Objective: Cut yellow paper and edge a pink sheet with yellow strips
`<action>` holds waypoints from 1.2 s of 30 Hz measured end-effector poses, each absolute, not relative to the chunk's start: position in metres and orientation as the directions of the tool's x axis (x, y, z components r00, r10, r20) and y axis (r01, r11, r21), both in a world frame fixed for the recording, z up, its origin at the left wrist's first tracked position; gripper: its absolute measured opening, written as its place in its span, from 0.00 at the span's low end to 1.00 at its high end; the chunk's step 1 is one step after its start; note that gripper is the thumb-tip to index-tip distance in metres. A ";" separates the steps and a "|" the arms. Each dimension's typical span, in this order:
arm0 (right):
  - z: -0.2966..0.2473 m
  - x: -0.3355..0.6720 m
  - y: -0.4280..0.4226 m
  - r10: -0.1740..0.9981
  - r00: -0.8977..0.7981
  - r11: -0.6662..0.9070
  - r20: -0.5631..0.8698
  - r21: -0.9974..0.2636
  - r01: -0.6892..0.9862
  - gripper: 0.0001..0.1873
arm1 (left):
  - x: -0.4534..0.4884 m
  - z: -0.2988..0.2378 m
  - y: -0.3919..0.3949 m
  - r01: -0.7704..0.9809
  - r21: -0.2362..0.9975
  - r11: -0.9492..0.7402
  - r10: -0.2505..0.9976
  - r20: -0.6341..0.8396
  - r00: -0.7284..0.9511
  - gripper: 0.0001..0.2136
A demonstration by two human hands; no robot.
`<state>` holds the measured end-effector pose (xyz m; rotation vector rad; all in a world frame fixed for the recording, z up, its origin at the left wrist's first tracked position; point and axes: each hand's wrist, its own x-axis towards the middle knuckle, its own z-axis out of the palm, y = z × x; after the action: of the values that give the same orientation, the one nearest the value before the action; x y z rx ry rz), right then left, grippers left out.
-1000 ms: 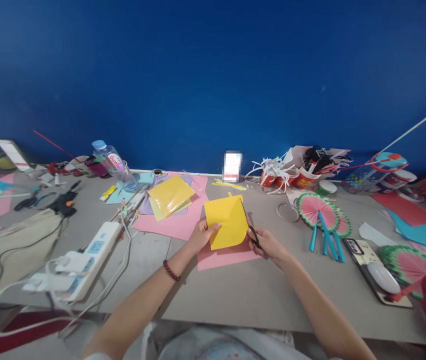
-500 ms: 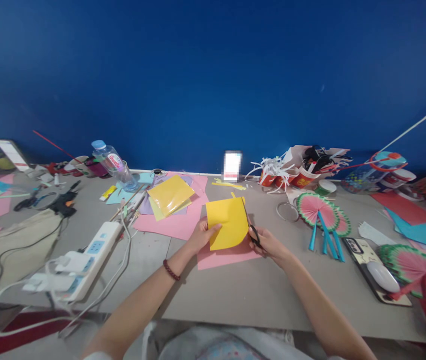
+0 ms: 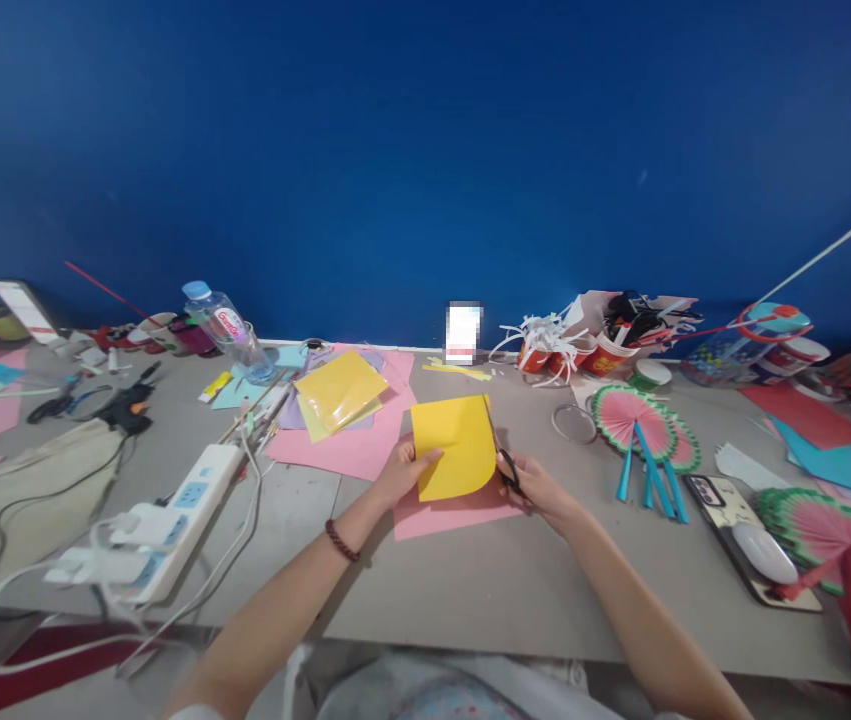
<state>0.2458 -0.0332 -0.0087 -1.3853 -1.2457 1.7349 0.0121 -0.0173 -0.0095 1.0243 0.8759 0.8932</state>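
Observation:
A yellow sheet of paper (image 3: 456, 445) is held up over the table, its lower right corner curved. My left hand (image 3: 400, 473) pinches its left edge, thumb on the front and fingers hidden behind. In my right hand (image 3: 534, 483) is a pair of black-handled scissors (image 3: 510, 470), with fingers wrapped round the handles. The scissor blades lie along the right edge of the yellow paper, pointing away from me. Partly covered by the yellow sheet, a pink sheet of paper (image 3: 440, 522) lies on the table beneath.
Left are a power strip (image 3: 196, 500) with cables, a water bottle (image 3: 226, 330), and yellow paper in a clear sleeve (image 3: 342, 390). A lit phone (image 3: 463, 332) stands at the wall. Paper fans (image 3: 635, 425), cups of paper strips (image 3: 609, 355) and a mouse (image 3: 765, 553) are right.
A narrow yellow strip that stuck up at the paper's top edge is no longer visible. Both hands, the paper and the scissors stay in nearly the same place.

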 end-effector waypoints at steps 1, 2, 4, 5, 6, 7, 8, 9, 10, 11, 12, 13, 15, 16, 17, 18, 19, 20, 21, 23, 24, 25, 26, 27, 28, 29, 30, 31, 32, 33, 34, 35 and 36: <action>-0.009 0.246 -0.033 0.871 -0.284 -0.386 -0.401 -0.916 0.110 0.31 | 0.012 -0.010 -0.017 -0.190 0.947 0.259 0.910 -0.174 0.376 0.23; -0.010 0.247 -0.033 0.873 -0.279 -0.382 -0.399 -0.917 0.116 0.30 | 0.012 -0.010 -0.017 -0.187 0.948 0.258 0.909 -0.173 0.379 0.23; -0.012 0.247 -0.033 0.874 -0.264 -0.387 -0.407 -0.913 0.127 0.31 | 0.012 -0.011 -0.018 -0.178 0.948 0.262 0.905 -0.178 0.386 0.22; -0.012 0.248 -0.033 0.872 -0.259 -0.394 -0.415 -0.910 0.133 0.31 | 0.012 -0.010 -0.018 -0.171 0.948 0.267 0.902 -0.184 0.390 0.22; -0.012 0.248 -0.033 0.869 -0.256 -0.400 -0.423 -0.906 0.138 0.31 | 0.012 -0.010 -0.018 -0.164 0.949 0.270 0.900 -0.188 0.393 0.22; -0.012 0.248 -0.033 0.868 -0.254 -0.403 -0.428 -0.904 0.144 0.32 | 0.012 -0.009 -0.019 -0.155 0.950 0.270 0.898 -0.191 0.396 0.22; -0.012 0.248 -0.033 0.868 -0.248 -0.405 -0.430 -0.902 0.148 0.32 | 0.012 -0.009 -0.019 -0.147 0.952 0.267 0.897 -0.190 0.398 0.21; -0.012 0.248 -0.033 0.870 -0.244 -0.403 -0.429 -0.903 0.150 0.33 | 0.012 -0.008 -0.019 -0.143 0.955 0.260 0.897 -0.185 0.401 0.21; -0.011 0.247 -0.033 0.874 -0.238 -0.399 -0.425 -0.905 0.149 0.33 | 0.012 -0.008 -0.020 -0.145 0.957 0.253 0.897 -0.176 0.404 0.21; -0.011 0.247 -0.033 0.878 -0.229 -0.396 -0.421 -0.906 0.147 0.33 | 0.013 -0.007 -0.020 -0.149 0.957 0.247 0.898 -0.168 0.408 0.21; -0.011 0.247 -0.033 0.880 -0.221 -0.396 -0.420 -0.907 0.146 0.33 | 0.013 -0.007 -0.020 -0.154 0.957 0.245 0.897 -0.164 0.410 0.21; -0.011 0.247 -0.033 0.880 -0.217 -0.398 -0.422 -0.905 0.147 0.33 | 0.013 -0.006 -0.020 -0.156 0.957 0.246 0.897 -0.163 0.411 0.21; -0.012 0.247 -0.033 0.877 -0.217 -0.404 -0.429 -0.903 0.148 0.33 | 0.014 -0.006 -0.020 -0.155 0.956 0.248 0.896 -0.166 0.413 0.22; -0.012 0.247 -0.033 0.876 -0.219 -0.405 -0.429 -0.902 0.147 0.33 | 0.014 -0.005 -0.020 -0.152 0.957 0.247 0.895 -0.165 0.414 0.22; -0.012 0.247 -0.033 0.876 -0.222 -0.405 -0.429 -0.903 0.145 0.33 | 0.014 -0.005 -0.021 -0.149 0.958 0.244 0.894 -0.163 0.417 0.22; -0.012 0.247 -0.033 0.877 -0.222 -0.404 -0.427 -0.904 0.143 0.33 | 0.013 -0.004 -0.021 -0.145 0.960 0.239 0.893 -0.159 0.420 0.22; -0.011 0.247 -0.033 0.879 -0.218 -0.402 -0.425 -0.905 0.140 0.33 | 0.013 -0.004 -0.021 -0.142 0.962 0.235 0.892 -0.156 0.424 0.22; -0.010 0.247 -0.033 0.879 -0.214 -0.404 -0.426 -0.904 0.139 0.32 | 0.013 -0.004 -0.021 -0.139 0.963 0.233 0.890 -0.154 0.428 0.22; -0.009 0.247 -0.034 0.879 -0.210 -0.407 -0.428 -0.903 0.139 0.32 | 0.013 -0.004 -0.021 -0.136 0.963 0.234 0.888 -0.155 0.433 0.22; -0.007 0.246 -0.034 0.877 -0.204 -0.415 -0.435 -0.900 0.136 0.32 | 0.012 -0.006 -0.021 -0.136 0.961 0.242 0.881 -0.159 0.446 0.22; -0.006 0.245 -0.035 0.875 -0.203 -0.420 -0.439 -0.898 0.133 0.31 | 0.012 -0.006 -0.020 -0.138 0.960 0.244 0.876 -0.157 0.456 0.22; -0.005 0.245 -0.035 0.874 -0.202 -0.425 -0.443 -0.896 0.127 0.30 | 0.012 -0.007 -0.020 -0.137 0.960 0.243 0.870 -0.154 0.468 0.22; -0.004 0.245 -0.035 0.872 -0.204 -0.429 -0.445 -0.896 0.118 0.30 | 0.012 -0.008 -0.020 -0.134 0.961 0.241 0.863 -0.149 0.483 0.22; -0.004 0.244 -0.035 0.872 -0.207 -0.430 -0.443 -0.896 0.107 0.29 | 0.011 -0.008 -0.020 -0.129 0.963 0.236 0.856 -0.143 0.497 0.22; -0.004 0.244 -0.035 0.872 -0.214 -0.430 -0.440 -0.898 0.094 0.29 | 0.011 -0.008 -0.020 -0.124 0.965 0.232 0.849 -0.138 0.510 0.22; -0.004 0.245 -0.035 0.874 -0.221 -0.426 -0.433 -0.901 0.082 0.28 | 0.011 -0.007 -0.020 -0.119 0.966 0.230 0.842 -0.136 0.523 0.22; -0.006 0.245 -0.034 0.875 -0.229 -0.422 -0.427 -0.904 0.072 0.28 | 0.011 -0.006 -0.021 -0.116 0.966 0.231 0.836 -0.136 0.532 0.22; -0.007 0.246 -0.034 0.875 -0.238 -0.417 -0.421 -0.906 0.067 0.28 | 0.011 -0.005 -0.021 -0.118 0.965 0.235 0.832 -0.137 0.537 0.22; -0.009 0.246 -0.033 0.875 -0.247 -0.414 -0.417 -0.908 0.067 0.28 | 0.010 -0.004 -0.022 -0.123 0.963 0.240 0.830 -0.138 0.540 0.22; -0.010 0.247 -0.033 0.873 -0.256 -0.412 -0.415 -0.909 0.071 0.27 | 0.010 -0.003 -0.023 -0.130 0.960 0.247 0.827 -0.139 0.545 0.22; -0.011 0.248 -0.033 0.871 -0.265 -0.410 -0.414 -0.909 0.072 0.26 | 0.009 -0.002 -0.023 -0.140 0.956 0.259 0.820 -0.141 0.554 0.23; -0.012 0.248 -0.033 0.869 -0.273 -0.409 -0.412 -0.910 0.071 0.25 | 0.009 -0.001 -0.024 -0.156 0.949 0.274 0.811 -0.141 0.567 0.23; -0.012 0.248 -0.033 0.867 -0.282 -0.410 -0.411 -0.910 0.067 0.24 | 0.008 0.000 -0.024 -0.175 0.941 0.289 0.799 -0.136 0.586 0.24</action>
<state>0.2478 -0.0330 -0.0122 -1.3712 -1.1966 1.7535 0.0078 -0.0245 -0.0001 1.0903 0.6888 0.7236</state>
